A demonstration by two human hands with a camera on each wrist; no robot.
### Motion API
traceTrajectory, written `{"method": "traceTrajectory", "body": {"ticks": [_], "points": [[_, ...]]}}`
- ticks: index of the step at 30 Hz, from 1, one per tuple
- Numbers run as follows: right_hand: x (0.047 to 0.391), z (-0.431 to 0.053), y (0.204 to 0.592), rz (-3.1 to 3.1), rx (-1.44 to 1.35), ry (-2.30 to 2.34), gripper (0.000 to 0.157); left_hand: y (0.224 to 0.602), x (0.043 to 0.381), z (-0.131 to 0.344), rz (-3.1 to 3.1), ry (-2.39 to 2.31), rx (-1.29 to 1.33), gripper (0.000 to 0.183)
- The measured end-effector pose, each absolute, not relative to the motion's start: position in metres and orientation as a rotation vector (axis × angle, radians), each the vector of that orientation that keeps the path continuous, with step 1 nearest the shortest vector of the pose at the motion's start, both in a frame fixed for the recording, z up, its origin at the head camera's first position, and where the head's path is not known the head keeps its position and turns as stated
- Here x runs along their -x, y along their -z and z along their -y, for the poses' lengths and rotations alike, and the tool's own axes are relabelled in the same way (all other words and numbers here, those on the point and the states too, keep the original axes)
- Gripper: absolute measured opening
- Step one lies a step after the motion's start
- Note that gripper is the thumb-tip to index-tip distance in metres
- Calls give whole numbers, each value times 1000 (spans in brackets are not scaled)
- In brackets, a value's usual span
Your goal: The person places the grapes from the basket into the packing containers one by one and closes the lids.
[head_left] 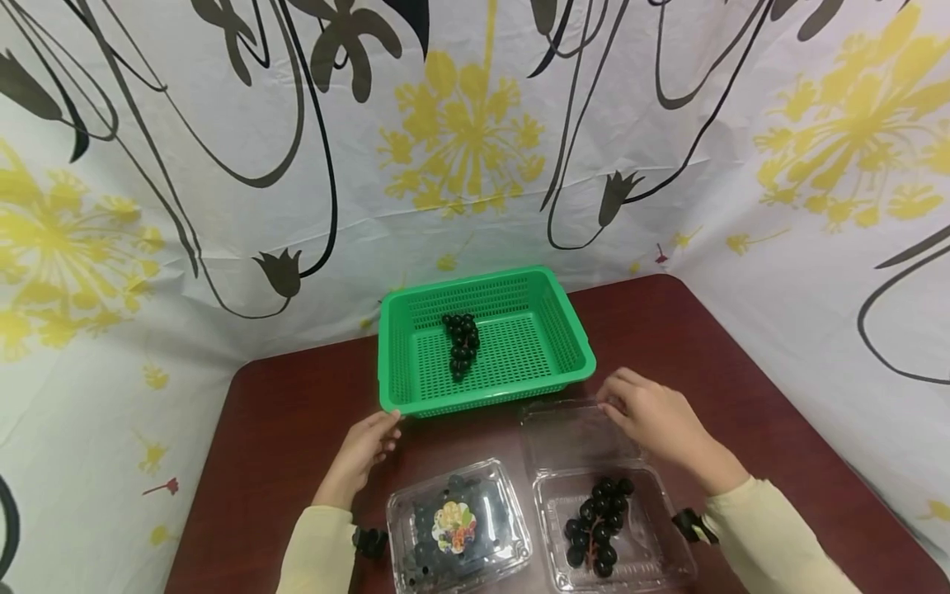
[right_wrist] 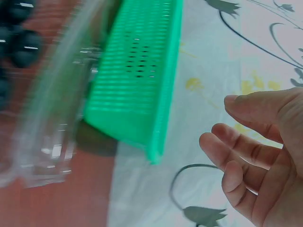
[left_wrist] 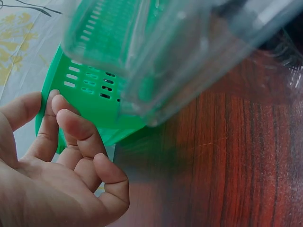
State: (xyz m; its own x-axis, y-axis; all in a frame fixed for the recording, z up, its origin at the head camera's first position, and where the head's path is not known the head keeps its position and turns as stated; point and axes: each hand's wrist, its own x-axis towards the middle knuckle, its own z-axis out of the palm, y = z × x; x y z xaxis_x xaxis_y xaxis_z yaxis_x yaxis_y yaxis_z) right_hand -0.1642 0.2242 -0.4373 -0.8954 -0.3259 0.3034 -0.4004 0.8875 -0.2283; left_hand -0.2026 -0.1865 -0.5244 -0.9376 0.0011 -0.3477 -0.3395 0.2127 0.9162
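A green plastic basket stands at the back of the table, with a bunch of dark grapes inside. At its near left corner my left hand pinches the rim between thumb and index finger, the other fingers loosely curled. My right hand hovers by the raised lid of an open clear plastic box, to the right of the basket. Its fingers are relaxed and hold nothing. Another grape bunch lies in that open box.
A closed clear plastic box of dark grapes, with a fruit label on top, sits left of the open one. The dark red wooden table meets a patterned white cloth behind and at the sides.
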Motion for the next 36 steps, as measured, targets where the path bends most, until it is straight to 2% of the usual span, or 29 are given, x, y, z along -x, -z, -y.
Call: {"method": "traceTrajectory", "body": {"ticks": [12,36], "points": [[204,-195,406,2814,-586,-480,4,523,201,186,-2213,-1787,312,44],[268,-134,394,2978,-805,-348,32,520,201,189,-2279,-1723,306,46]]}}
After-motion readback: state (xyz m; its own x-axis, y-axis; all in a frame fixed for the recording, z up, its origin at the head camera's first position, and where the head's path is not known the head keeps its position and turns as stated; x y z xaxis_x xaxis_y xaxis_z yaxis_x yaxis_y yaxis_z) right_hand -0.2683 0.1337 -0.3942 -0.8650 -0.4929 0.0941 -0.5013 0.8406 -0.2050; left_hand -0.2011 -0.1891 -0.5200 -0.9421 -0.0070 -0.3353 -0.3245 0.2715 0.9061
